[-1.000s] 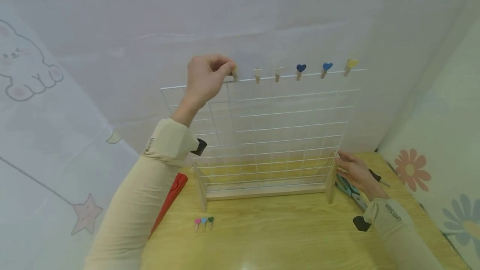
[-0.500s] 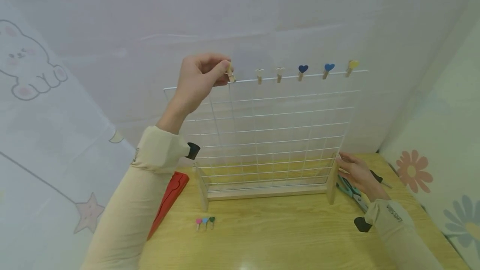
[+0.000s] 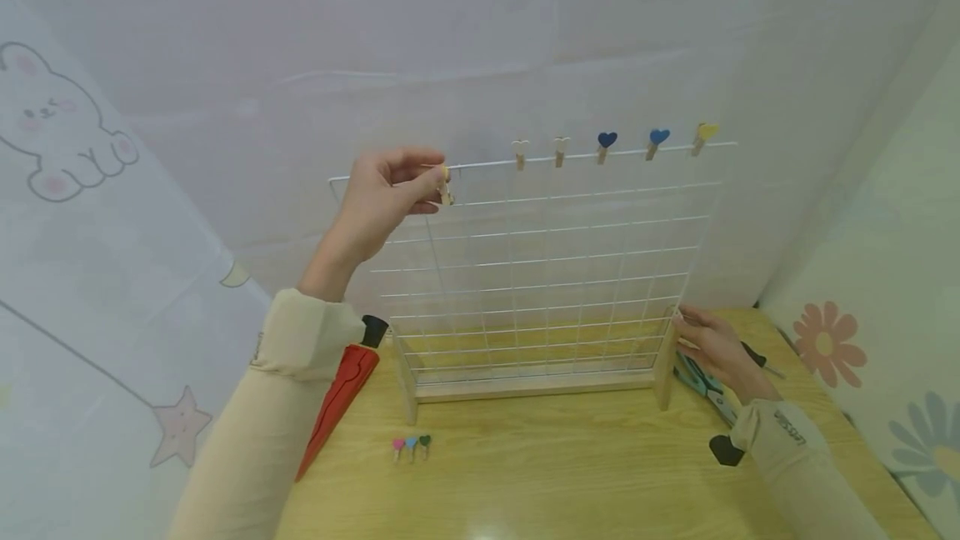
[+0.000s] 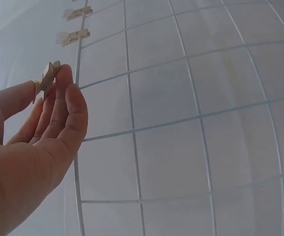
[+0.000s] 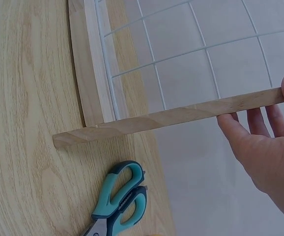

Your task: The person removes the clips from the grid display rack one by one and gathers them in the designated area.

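Observation:
My left hand pinches a small wooden clothespin between thumb and fingertips, in front of the white wire grid and just below its top wire. In the left wrist view the same clothespin sits tilted at the fingertips, beside the wire. Several heart-topped clothespins are clipped along the top wire: yellow, blue, dark blue and two pale ones. Lower right, my right hand grips the upper end of the stand's wooden upright, thumb on one side, fingers on the other.
Pink, light blue and green heart clothespins lie on the wooden table. A long red object lies left of the stand. Teal-handled scissors and a black-handled tool lie to the right.
The clothespin in my left hand has come away from the top wire, moving left and down in front of the grid. My right hand stays on the upright.

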A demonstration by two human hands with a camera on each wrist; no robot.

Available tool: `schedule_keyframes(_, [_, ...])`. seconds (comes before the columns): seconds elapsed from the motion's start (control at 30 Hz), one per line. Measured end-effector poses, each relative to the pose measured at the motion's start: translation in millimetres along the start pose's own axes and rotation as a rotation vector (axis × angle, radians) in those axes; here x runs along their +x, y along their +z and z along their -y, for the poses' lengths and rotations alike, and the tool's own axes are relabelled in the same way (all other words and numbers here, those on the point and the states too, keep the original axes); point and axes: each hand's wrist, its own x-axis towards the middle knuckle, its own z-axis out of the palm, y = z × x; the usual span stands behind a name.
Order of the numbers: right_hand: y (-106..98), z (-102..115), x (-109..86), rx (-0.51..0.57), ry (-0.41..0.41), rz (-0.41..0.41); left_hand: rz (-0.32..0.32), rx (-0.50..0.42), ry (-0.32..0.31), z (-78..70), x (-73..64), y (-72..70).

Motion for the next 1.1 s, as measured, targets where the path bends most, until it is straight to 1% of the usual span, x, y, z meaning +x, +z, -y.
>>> schedule_keyframes(0.17, [0.1, 0.0, -0.6, 0.007, 0.001, -0.001, 0.013, 0.029, -0.017, 15.5, -9.9, -4.5])
schedule_keyframes(0.27, [0.8, -0.8, -0.2, 0.016, -0.007, 0.003, 0.015, 0.035, -0.04, 26.9, -17.3, -6.6])
schedule_keyframes(0.4, [1.3, -1.5, 0.5, 0.018, -0.009, 0.009, 0.011, 0.013, -0.068, 40.9, -27.0, -6.7])
schedule_keyframes(0.6, [1.5, 1.0, 1.0, -0.013, -0.009, 0.014, 0.01, -0.008, -0.077, 63.2, -42.2, -3.5])
schedule_keyframes(0.73, [1.4, 0.1, 3.7, -0.002, -0.012, 0.013, 0.015, -0.024, -0.116, 80.9, -52.2, -1.9])
schedule_keyframes(0.9, [3.6, -1.8, 3.1, 0.003, -0.015, 0.01, 0.042, -0.017, -0.177, 101.0, -65.0, -2.0])
schedule_keyframes(1.0, [4.4, -1.5, 1.7, -0.003, -0.017, 0.008, 0.041, -0.025, -0.211, 111.8, -72.0, -2.8])
schedule_keyframes(1.1, [5.4, 0.1, 1.3, -0.007, -0.026, 0.011, 0.032, -0.032, -0.223, 122.6, -77.5, -4.2])
